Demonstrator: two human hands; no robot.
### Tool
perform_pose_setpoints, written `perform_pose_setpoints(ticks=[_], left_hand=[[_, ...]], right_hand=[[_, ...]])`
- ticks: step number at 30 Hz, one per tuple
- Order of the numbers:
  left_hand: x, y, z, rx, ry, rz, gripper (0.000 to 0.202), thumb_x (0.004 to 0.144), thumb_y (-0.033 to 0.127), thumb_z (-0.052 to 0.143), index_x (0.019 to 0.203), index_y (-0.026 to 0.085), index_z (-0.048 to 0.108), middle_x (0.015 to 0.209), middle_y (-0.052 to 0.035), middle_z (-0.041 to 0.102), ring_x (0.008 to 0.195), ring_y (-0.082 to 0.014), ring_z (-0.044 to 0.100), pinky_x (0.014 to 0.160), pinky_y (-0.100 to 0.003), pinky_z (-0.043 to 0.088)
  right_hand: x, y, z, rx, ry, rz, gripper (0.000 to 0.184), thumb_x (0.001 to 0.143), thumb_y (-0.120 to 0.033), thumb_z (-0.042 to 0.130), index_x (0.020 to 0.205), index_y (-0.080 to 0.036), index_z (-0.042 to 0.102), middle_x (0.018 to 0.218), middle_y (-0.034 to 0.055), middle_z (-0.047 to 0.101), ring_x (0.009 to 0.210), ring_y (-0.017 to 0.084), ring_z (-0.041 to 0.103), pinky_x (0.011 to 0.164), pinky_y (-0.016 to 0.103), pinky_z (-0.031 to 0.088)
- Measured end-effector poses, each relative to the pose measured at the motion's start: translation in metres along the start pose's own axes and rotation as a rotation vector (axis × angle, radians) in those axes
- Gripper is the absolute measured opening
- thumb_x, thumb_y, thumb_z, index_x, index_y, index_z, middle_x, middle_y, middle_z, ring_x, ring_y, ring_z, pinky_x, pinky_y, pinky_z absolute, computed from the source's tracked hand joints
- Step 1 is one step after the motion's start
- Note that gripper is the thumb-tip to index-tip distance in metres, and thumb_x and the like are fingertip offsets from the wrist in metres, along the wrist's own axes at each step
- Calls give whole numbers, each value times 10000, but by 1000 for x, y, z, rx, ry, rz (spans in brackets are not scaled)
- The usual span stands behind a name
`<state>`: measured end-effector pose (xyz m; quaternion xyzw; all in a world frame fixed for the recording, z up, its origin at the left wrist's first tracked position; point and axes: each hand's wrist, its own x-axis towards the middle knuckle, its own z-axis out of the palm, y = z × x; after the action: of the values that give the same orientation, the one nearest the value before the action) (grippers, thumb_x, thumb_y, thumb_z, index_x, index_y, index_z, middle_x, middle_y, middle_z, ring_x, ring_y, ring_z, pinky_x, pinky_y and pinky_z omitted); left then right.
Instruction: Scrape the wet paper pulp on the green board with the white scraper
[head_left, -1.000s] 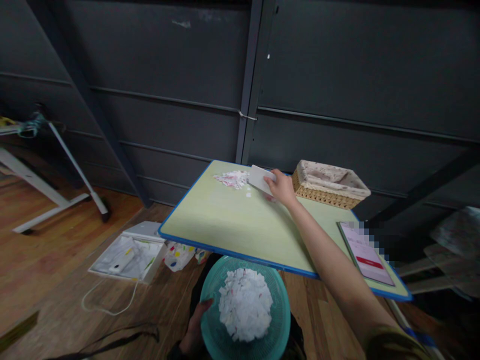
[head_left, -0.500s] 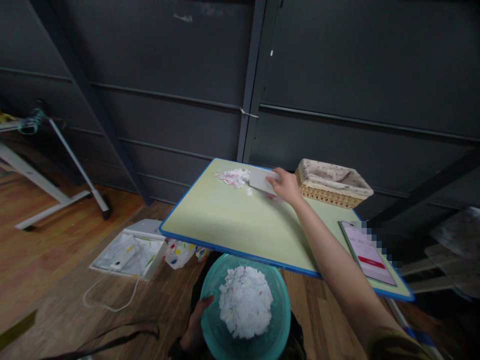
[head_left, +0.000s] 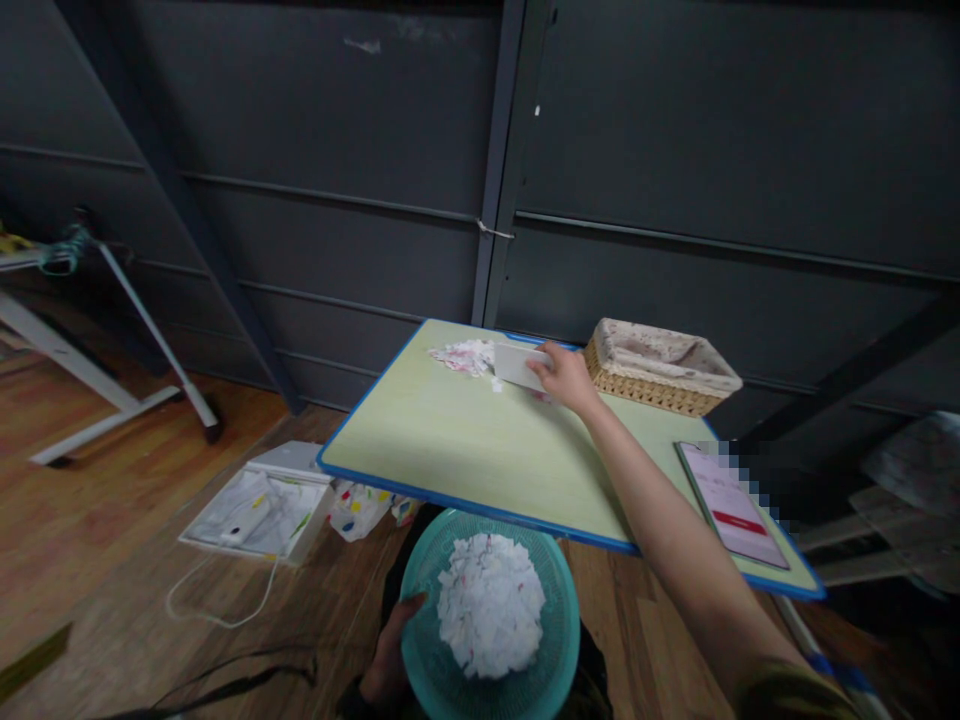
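The right hand (head_left: pixel 568 377) reaches across the worktop (head_left: pixel 480 450) to its far edge and pinches a white card (head_left: pixel 517 365) between thumb and fingers. The card's long axis runs roughly left to right along the far edge. Its free end points left, toward a small pile of paper scraps (head_left: pixel 465 356).

Key relation: the scraps lie directly left of the card's free end, touching it or just beside it. A few loose bits (head_left: pixel 496 384) lie just in front of the card. The right hand is the nearer hand to the pile by a wide margin.

The left hand (head_left: pixel 390 655) is below the worktop's near edge. Its grip is closed on the rim of a teal basket (head_left: pixel 559 640), which is heaped with white paper scraps (head_left: pixel 491 605). The basket sits under and in front of the blue near edge, well apart from the pile on the worktop.

Other items:
- A wicker basket (head_left: pixel 660 365) stands just right of the right hand.
- A tablet (head_left: pixel 731 505) lies at the right near corner.
- An open white case (head_left: pixel 259 505) lies on the floor to the left.

Limits of view:
- The left hand's fingers are mostly hidden behind the basket rim.
- The card's lower edge against the worktop is too small to make out.
- Contact between card and pile cannot be confirmed.
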<state>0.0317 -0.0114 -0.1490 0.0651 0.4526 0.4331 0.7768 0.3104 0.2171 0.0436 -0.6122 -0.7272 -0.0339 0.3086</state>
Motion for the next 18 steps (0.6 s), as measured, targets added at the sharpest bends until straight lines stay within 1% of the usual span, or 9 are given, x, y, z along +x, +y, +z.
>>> perform_pose_setpoints(ticks=[3, 5, 7, 11, 13, 16, 18], left_hand=[[0, 1, 1, -4, 0, -2, 273, 438, 362, 857, 578, 172, 719, 805, -136, 808, 1089, -434, 644, 1020, -526, 424], [0, 1, 2, -1, 11, -12, 281, 442, 373, 851, 581, 172, 712, 787, -132, 806, 1094, -443, 639, 1024, -533, 421], [-1, 1, 3, 5, 28, -25, 293, 443, 378, 849, 603, 175, 712, 777, -113, 805, 1104, -447, 633, 1027, -534, 420], [-3, 1, 4, 10, 32, -27, 256, 464, 347, 847, 612, 198, 700, 772, -74, 805, 1144, -434, 614, 1036, -500, 424], [-3, 1, 5, 9, 26, -29, 241, 470, 331, 843, 618, 204, 701, 786, -74, 806, 1165, -436, 600, 1044, -503, 419], [-3, 3, 5, 5, 22, -33, 216, 486, 310, 831, 624, 203, 706, 812, -90, 807, 1193, -436, 582, 1065, -520, 397], [-3, 3, 4, 0, 13, -23, 191, 497, 283, 826, 624, 202, 708, 817, -100, 808, 1207, -430, 573, 1079, -514, 384]], right_hand=[[0, -2, 4, 61, -27, -60, 227, 858, -316, 518, 971, -185, 664, 787, 71, 708, 702, 229, 616, 679, 310, 415], [0, -1, 4, 64, -23, -79, 229, 856, -311, 515, 973, -182, 664, 764, 65, 701, 687, 221, 607, 672, 303, 406], [0, 0, 3, 69, -20, -88, 227, 852, -315, 517, 961, -181, 665, 748, 60, 693, 683, 218, 602, 661, 298, 399], [-1, 3, -2, 163, -77, -101, 216, 848, -359, 532, 896, -192, 661, 691, 31, 666, 629, 194, 579, 633, 284, 400], [-1, 3, -5, 172, -47, -77, 212, 844, -365, 537, 881, -198, 662, 677, 26, 661, 641, 196, 580, 641, 286, 407], [-2, 2, -8, 157, 45, -25, 208, 831, -360, 548, 884, -200, 669, 721, 42, 678, 690, 210, 594, 651, 295, 415], [-3, 0, -9, 160, 58, -11, 207, 826, -364, 554, 881, -202, 671, 736, 47, 683, 698, 214, 597, 649, 297, 417]])
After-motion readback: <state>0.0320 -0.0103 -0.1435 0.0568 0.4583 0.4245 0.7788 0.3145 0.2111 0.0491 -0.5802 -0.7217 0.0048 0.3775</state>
